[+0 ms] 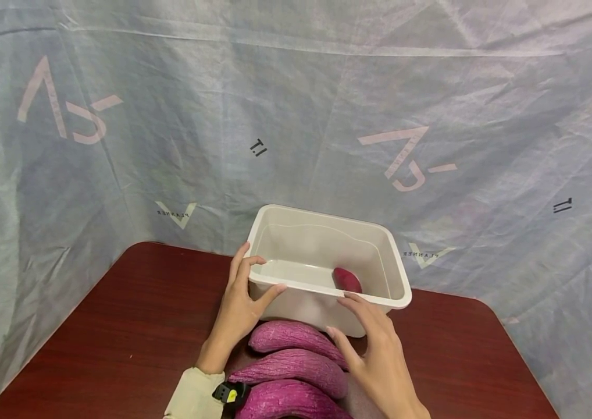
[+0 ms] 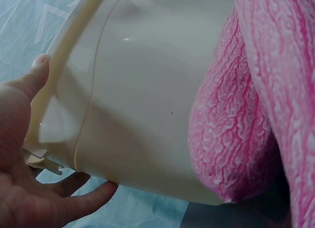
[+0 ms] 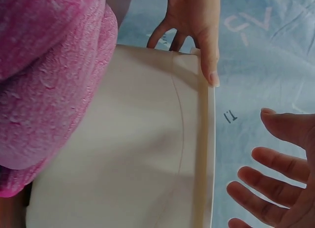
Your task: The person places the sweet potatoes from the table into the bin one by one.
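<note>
A white plastic tub (image 1: 327, 262) is set on the dark red tabletop (image 1: 118, 337), toward its far edge and roughly midway along it. The tub's near left corner is gripped by the left hand (image 1: 241, 302), with the thumb hooked over the rim and the fingers curled against the outer wall. The right hand (image 1: 374, 349) is held over the near rim with its fingers spread and relaxed; nothing is clasped in it, and whether the rim is touched cannot be told. One purple sweet potato (image 1: 347, 280) lies inside the tub, against the near wall on the right. Three more sweet potatoes (image 1: 296, 364) are stacked on the tabletop just in front of the tub, between the two wrists and close to the near edge.

Since the tub is held at one corner only, it could be tipped or swung if pulled, and the potato inside would roll. The loose pile could be knocked by either wrist and sent off the near edge
</note>
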{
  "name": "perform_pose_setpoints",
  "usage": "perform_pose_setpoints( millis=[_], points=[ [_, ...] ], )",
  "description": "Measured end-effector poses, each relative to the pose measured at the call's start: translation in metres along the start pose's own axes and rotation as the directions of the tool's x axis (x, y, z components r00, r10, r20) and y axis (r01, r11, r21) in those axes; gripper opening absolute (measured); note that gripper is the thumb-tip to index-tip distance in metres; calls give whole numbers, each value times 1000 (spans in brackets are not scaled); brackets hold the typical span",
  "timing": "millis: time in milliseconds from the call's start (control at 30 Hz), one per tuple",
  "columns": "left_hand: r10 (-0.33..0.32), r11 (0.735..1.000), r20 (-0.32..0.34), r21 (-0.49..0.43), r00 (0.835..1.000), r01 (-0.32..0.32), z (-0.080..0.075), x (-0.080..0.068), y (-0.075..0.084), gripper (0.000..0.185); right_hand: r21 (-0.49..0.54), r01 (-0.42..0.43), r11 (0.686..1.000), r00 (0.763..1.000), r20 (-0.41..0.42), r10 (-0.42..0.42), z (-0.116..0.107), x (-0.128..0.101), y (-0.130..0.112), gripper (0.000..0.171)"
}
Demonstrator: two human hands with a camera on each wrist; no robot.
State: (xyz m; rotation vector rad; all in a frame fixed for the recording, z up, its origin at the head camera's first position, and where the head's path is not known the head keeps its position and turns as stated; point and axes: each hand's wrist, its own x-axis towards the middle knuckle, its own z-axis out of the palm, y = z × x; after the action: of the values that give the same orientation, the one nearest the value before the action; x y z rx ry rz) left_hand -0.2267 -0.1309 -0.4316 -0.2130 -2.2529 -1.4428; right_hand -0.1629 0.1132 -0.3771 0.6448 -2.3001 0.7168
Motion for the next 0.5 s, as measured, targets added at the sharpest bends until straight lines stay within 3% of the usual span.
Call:
perform_pose_setpoints(
  millis=[200,500],
  points=[
    [-6,1000,2,1,1000,6,0,0,0,53,10,-1,1000,1000,1,1,2,-13,0,60],
    [-2,1000,1,-5,1000,2,0,1,-1,51,-55,-86,995,995,54,89,12,-36,6,57]
  ],
)
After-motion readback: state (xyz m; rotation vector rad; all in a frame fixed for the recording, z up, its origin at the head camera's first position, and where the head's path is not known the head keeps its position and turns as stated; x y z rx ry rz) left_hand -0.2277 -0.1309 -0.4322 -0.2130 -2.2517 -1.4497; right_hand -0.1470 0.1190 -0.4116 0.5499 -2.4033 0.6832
